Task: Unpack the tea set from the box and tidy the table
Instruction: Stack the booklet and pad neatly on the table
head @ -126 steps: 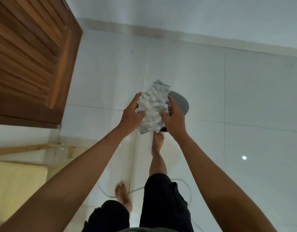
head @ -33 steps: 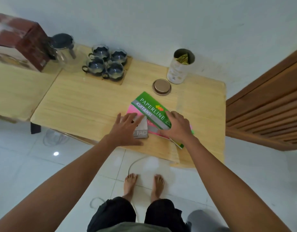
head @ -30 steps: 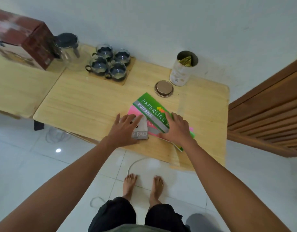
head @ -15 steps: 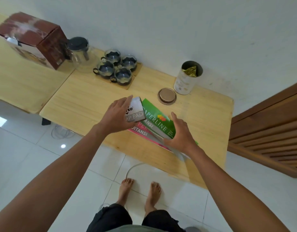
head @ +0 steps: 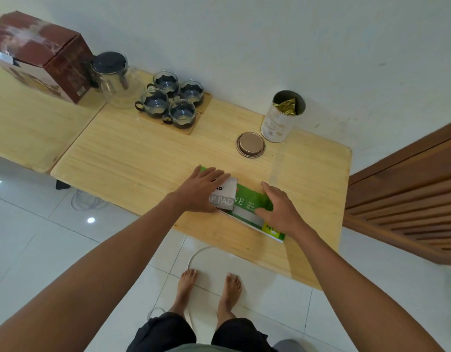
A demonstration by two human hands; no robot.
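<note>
Since half a second ago, left hand has set the small pad flat atop the green book on the tabletop, fingers spread, gripping nothing. Right hand lies open on the book. Glass cups and teapot stand beside the box.

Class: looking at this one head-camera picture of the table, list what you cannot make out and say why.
- Green book, head view: title partly covered by the stamp pad and both hands.
- Stamp pad: brand half hidden under the left hand.
- Tin: label print too small.
- Box: left end cut off by the frame edge.
</note>
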